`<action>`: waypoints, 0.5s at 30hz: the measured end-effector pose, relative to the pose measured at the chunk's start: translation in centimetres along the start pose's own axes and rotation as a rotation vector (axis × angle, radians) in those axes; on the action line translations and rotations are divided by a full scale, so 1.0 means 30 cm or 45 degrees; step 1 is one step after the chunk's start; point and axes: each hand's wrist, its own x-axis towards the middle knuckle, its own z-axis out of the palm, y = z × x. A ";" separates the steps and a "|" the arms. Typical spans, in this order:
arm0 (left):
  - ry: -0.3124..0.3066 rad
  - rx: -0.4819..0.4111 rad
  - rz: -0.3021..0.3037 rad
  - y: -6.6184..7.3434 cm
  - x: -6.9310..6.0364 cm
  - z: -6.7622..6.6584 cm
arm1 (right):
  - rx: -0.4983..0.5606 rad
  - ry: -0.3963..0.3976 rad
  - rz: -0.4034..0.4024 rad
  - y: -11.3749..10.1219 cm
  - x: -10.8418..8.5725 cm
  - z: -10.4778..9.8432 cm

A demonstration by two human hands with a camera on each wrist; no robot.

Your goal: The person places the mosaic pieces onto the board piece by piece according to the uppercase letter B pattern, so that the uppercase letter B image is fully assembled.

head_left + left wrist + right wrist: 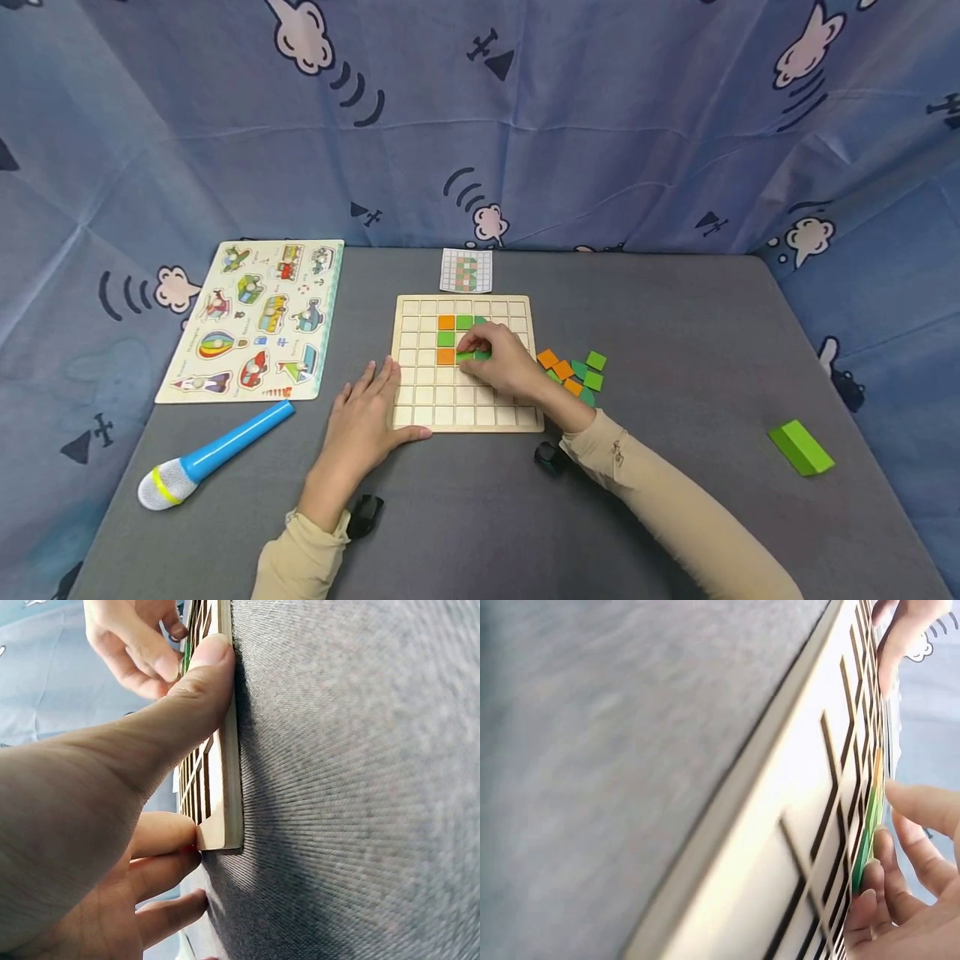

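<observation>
A wooden grid board (427, 408) lies flat on the table. Orange and green tiles (446, 339) fill several of its cells. My right hand (504, 360) is over the middle of the board and pinches a green tile (467, 356) at a cell. Some tiles beneath this hand are hidden. In the right wrist view, the right fingers (911, 855) touch the row of green and orange tiles (868, 832). With fingers fairly straight, my left hand (363, 421) rests at the board's near left corner. Its thumb (210, 664) lies along the front edge.
Loose tiles (573, 375) lie right of the board. A pattern card (467, 271) sits behind it. To the left are a picture puzzle board (251, 333) and a toy microphone (217, 454). A green block (801, 447) lies far right. A patterned curtain (600, 125) hangs behind the table.
</observation>
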 end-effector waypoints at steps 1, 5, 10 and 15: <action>0.002 0.000 0.001 0.000 0.000 -0.001 | 0.009 0.002 -0.003 0.006 -0.005 -0.007; 0.002 -0.001 -0.004 0.001 -0.003 -0.002 | -0.001 0.032 0.015 0.034 -0.020 -0.035; 0.011 -0.010 -0.012 0.003 -0.008 -0.004 | -0.065 0.051 0.057 0.072 -0.039 -0.075; 0.012 -0.015 -0.004 0.004 -0.011 -0.005 | -0.068 -0.001 0.034 0.108 -0.065 -0.129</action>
